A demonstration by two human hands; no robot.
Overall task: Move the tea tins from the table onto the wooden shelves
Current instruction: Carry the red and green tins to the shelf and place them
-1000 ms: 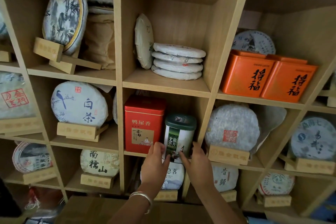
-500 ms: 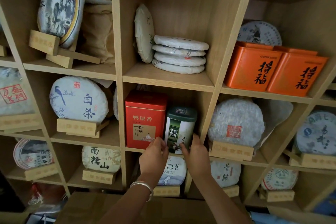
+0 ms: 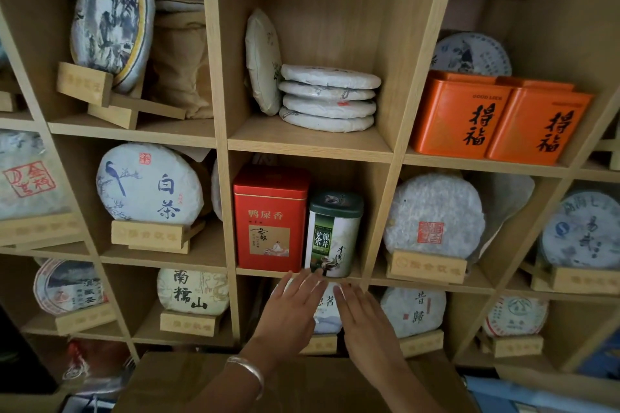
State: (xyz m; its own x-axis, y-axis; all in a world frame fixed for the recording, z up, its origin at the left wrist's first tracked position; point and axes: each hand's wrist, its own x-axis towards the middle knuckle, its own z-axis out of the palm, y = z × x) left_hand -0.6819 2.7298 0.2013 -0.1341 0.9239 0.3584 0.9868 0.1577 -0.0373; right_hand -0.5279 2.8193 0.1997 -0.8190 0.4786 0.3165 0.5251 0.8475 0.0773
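A green-and-white tea tin [image 3: 332, 235] stands upright in the middle cubby of the wooden shelves [image 3: 310, 146], right of a red tea tin [image 3: 271, 216]. My left hand [image 3: 295, 307] and my right hand [image 3: 364, 313] hover just below the cubby's front edge, fingers straight and holding nothing. The left fingertips reach the shelf edge under the green tin; the right fingertips sit slightly lower. A silver bracelet circles my left wrist.
Two orange tins [image 3: 500, 117] fill the upper right cubby. Wrapped round tea cakes on wooden stands [image 3: 149, 183] occupy the neighbouring cubbies, and a stack of cakes [image 3: 328, 97] lies in the cubby above. A brown cardboard surface [image 3: 188, 379] sits below my arms.
Both hands have let go of the green tin and drawn back and down from it. The tin now stands alone on the shelf beside the red one.
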